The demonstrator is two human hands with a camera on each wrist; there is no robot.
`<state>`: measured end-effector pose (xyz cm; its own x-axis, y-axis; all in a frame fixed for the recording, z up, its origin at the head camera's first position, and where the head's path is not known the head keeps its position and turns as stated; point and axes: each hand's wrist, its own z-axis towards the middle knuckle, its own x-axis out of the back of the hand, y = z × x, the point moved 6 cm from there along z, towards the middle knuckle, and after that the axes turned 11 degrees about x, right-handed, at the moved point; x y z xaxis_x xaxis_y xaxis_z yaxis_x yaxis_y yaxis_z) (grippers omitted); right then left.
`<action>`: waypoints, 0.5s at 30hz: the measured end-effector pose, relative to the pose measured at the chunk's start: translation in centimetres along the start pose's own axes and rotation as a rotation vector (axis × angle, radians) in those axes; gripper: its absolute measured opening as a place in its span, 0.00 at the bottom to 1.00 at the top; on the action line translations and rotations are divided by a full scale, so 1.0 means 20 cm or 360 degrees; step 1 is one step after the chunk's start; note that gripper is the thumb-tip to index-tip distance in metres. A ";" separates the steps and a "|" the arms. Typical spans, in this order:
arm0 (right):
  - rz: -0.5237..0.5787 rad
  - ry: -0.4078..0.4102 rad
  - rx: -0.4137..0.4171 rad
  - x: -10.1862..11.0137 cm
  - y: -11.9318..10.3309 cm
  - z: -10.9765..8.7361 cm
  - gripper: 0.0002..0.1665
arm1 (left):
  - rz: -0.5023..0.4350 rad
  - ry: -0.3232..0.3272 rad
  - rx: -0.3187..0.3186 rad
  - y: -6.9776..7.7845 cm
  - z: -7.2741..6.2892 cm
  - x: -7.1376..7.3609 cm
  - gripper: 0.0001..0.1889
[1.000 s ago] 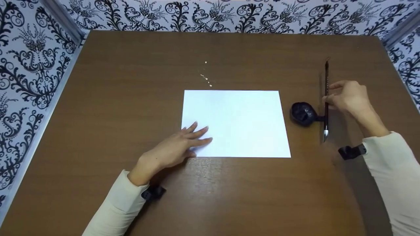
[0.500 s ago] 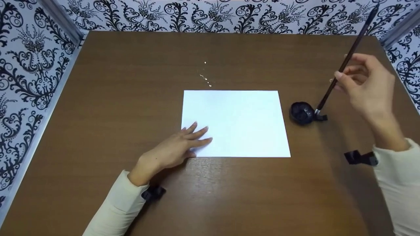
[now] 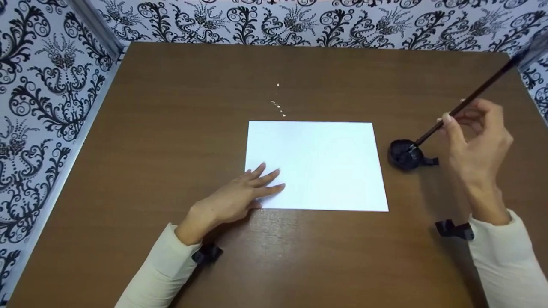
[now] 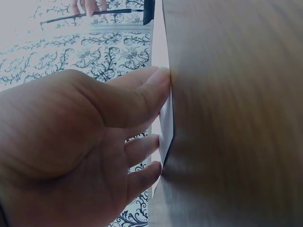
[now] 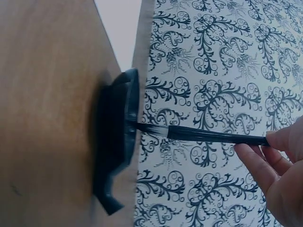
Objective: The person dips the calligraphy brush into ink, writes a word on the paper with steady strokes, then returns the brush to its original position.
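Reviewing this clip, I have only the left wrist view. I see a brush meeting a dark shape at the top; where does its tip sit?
Observer: Inside a small dark dish; the head view shows the brush slanting down into it.
Operator: Does that dish have a handle?
Observer: Yes, a short dark handle, on the side away from the white paper.
Operator: Anything on the table beyond the paper?
Observer: A few pale specks lie on the table past the paper's far edge.

Head view looks down; close, sideways wrist views apparently share the paper (image 3: 325, 167).
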<state>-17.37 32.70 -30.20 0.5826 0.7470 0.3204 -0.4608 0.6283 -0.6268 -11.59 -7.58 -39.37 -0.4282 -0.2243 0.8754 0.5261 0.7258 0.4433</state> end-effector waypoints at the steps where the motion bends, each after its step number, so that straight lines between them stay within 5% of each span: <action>1: 0.0010 0.0006 -0.0009 0.00 0.01 -0.01 0.18 | 0.0010 -0.0004 0.0010 0.00 0.00 0.00 0.33; 8: -0.0012 -0.0025 -0.0041 -0.01 0.05 -0.05 0.18 | 0.0184 0.0063 0.0033 0.01 0.00 0.00 0.32; 15: 0.0022 0.0015 -0.0026 0.02 -0.03 -0.01 0.18 | 0.0285 0.0203 -0.0031 0.04 0.01 0.03 0.29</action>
<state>-16.80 32.59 -29.86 0.5828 0.7533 0.3049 -0.4578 0.6143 -0.6426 -11.52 -6.99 -38.60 -0.2311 -0.1744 0.9572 0.5998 0.7490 0.2814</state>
